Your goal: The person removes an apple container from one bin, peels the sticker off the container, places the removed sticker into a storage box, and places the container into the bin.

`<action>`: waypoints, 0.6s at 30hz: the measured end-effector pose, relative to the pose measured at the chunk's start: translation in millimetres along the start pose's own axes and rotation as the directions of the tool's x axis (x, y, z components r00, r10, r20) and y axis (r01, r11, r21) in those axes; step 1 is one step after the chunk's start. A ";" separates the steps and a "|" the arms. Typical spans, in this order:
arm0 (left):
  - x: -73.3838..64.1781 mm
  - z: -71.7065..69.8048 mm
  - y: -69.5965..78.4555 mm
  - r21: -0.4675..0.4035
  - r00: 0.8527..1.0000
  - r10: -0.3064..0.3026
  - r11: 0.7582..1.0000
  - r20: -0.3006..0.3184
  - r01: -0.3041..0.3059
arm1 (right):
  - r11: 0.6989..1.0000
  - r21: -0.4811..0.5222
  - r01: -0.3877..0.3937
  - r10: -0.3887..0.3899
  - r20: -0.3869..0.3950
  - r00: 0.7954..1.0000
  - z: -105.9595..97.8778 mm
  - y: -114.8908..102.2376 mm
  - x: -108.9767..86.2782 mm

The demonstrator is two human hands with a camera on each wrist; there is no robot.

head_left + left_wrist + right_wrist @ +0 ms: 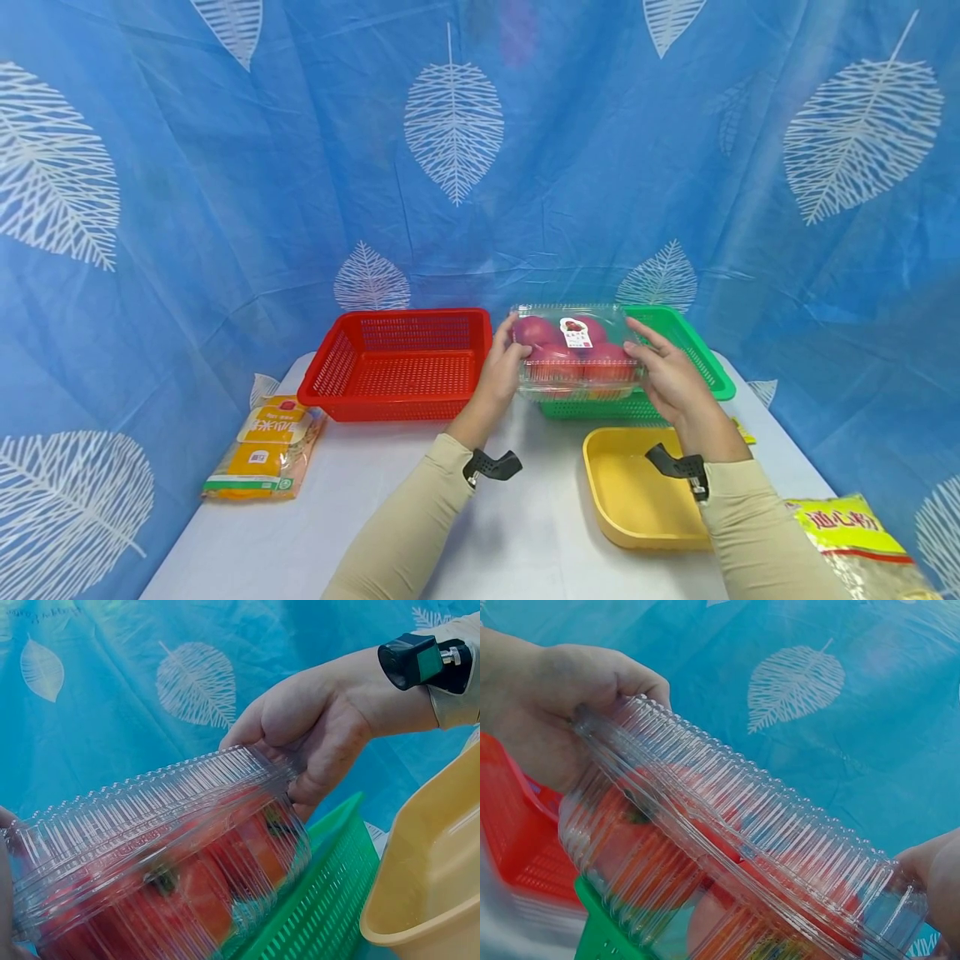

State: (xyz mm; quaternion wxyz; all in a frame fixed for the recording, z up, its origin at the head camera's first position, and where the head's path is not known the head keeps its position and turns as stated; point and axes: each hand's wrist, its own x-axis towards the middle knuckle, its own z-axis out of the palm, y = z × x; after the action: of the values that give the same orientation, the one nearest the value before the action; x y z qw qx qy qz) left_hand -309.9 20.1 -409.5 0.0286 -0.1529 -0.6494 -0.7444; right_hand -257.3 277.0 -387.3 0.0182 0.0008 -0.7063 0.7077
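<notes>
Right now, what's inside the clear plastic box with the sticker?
Four red tomatoes show through the clear plastic box. The sticker hides a bit of them, and I can't see whether anything lies underneath them.

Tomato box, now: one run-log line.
tomato box: clear, overlaps green basket in head view | left grip: holds left end | right grip: holds right end | basket contact: unclear
</notes>
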 end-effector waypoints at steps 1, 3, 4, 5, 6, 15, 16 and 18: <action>-0.3 -0.3 0.4 0.004 1.000 0.000 1.000 -0.001 0.000 | 1.000 0.001 0.000 0.000 0.001 1.000 0.3 0.0 -0.1; -0.9 -0.8 0.8 0.008 1.000 -0.001 1.000 -0.001 0.001 | 1.000 0.002 -0.002 0.002 -0.001 1.000 0.9 0.1 -0.3; -1.1 -1.1 1.1 0.009 1.000 -0.001 1.000 -0.002 0.001 | 1.000 0.001 -0.003 0.003 -0.002 1.000 1.2 0.1 -0.2; -1.4 -1.3 1.4 0.008 1.000 -0.001 1.000 -0.003 0.001 | 1.000 -0.001 -0.005 0.005 -0.003 1.000 1.6 0.2 -0.2; -1.5 -1.6 1.4 0.007 1.000 0.000 1.000 -0.006 0.000 | 1.000 -0.003 -0.008 0.008 -0.004 1.000 1.9 0.3 -0.2; -3.6 -3.5 1.5 -0.001 1.000 -0.015 1.000 0.002 0.015 | 1.000 -0.027 -0.014 0.014 -0.010 1.000 3.8 2.8 -1.5; -3.8 -3.7 1.8 0.001 1.000 -0.015 1.000 0.004 0.015 | 1.000 -0.026 -0.016 0.016 -0.013 1.000 4.1 3.0 -1.7; -4.4 -4.3 3.0 0.009 1.000 -0.015 1.000 0.002 0.015 | 1.000 -0.022 -0.018 0.018 -0.018 1.000 5.0 3.3 -1.9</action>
State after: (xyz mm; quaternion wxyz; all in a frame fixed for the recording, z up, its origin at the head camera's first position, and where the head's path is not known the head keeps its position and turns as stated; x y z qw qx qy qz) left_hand -305.8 14.7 -408.3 0.0230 -0.1487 -0.6537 -0.7417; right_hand -255.7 272.0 -390.6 0.0181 -0.0118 -0.7139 0.6999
